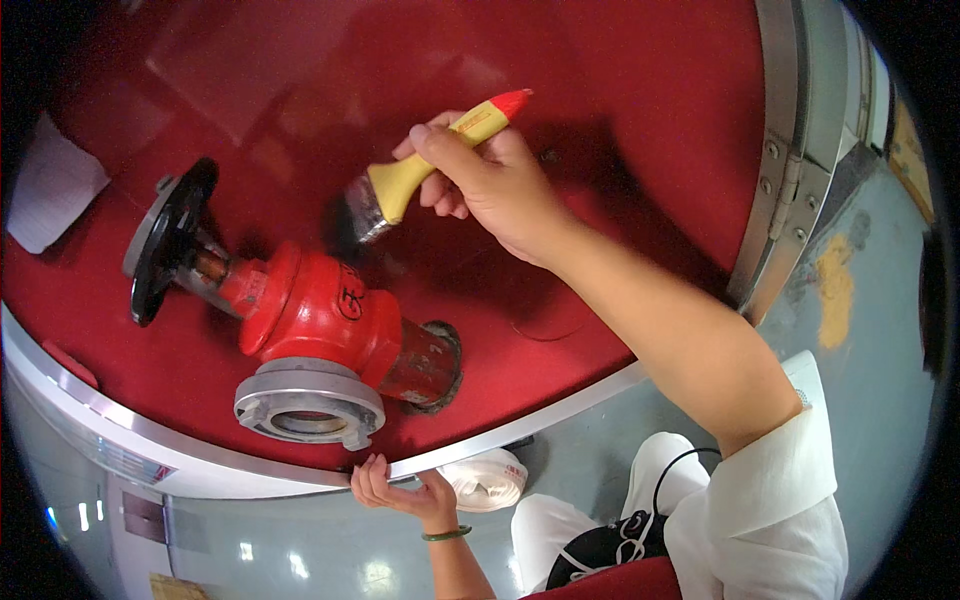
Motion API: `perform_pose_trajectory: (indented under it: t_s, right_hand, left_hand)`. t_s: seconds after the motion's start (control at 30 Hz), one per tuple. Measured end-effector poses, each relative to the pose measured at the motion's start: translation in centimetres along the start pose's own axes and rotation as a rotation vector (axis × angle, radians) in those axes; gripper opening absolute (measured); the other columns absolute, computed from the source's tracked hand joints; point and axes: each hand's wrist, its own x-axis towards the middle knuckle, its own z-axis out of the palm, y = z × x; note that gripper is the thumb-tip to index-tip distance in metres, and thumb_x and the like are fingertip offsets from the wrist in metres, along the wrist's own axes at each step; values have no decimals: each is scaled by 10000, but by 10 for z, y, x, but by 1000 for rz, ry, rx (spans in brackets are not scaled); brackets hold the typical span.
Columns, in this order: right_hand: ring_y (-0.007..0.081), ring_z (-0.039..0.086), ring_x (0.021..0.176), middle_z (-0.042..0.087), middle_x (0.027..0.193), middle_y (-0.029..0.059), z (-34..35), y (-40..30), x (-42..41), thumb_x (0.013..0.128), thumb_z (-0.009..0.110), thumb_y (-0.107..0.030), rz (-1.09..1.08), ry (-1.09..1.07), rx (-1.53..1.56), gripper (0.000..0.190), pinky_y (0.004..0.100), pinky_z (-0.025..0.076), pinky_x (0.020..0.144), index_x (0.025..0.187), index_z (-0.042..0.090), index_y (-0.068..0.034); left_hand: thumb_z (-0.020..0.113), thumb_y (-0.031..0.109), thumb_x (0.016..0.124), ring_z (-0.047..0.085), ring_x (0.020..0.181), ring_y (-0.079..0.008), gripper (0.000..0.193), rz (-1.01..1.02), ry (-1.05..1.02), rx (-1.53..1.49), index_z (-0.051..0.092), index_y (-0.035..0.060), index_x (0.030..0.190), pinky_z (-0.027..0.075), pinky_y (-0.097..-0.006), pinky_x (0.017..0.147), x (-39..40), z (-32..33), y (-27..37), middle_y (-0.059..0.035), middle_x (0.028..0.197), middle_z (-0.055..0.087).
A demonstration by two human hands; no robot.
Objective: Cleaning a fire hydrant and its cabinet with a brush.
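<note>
In my right hand (pixel 480 172) is a flat paintbrush (pixel 409 176) with a yellow, red-tipped handle; its dark bristles are blurred and point down-left. Close beside the bristles stands a red hydrant valve (pixel 322 315) with a black handwheel (pixel 176 240), a grey metal hose coupling (pixel 307 405) and a worn pipe stub (pixel 427 364). Whether the bristles touch the valve, I cannot tell. Below the coupling, my left hand (pixel 401 491), with a green bangle (pixel 446 534) at the wrist, has its fingers hooked over the metal rim (pixel 450 454) of the red cabinet interior (pixel 525 300).
A pale sheet (pixel 56 187) lies at the left in the cabinet. A metal hinge (pixel 786 199) sits on the frame at right. Below the rim, a rolled white hose (pixel 486 480) rests on the grey floor (pixel 337 544), near my knees.
</note>
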Motion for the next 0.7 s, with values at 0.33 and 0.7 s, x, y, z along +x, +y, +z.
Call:
perform_pose_trajectory:
  t_s: [0.33,0.7]
  right_hand:
    - [77,599,803,625,952,39,19,-28,-16,872,550,-325,32,-563,138,324,195,433,600,1059,582,-62]
    - [27,504,598,589,715,-11,-7,-11,3,877,506,-265,-185,-50,-68,232,173,379,530,900,624,-66]
  left_hand:
    - [538,208,791,376,1045,-306,372,11,17,15,424,-7,1072,249,-490,944,2,1,0,-106,1060,433]
    - [532,218,793,374,1051,-301,372,8,26,12,431,-5,1074,249,-485,945,3,3,4,-103,1058,438]
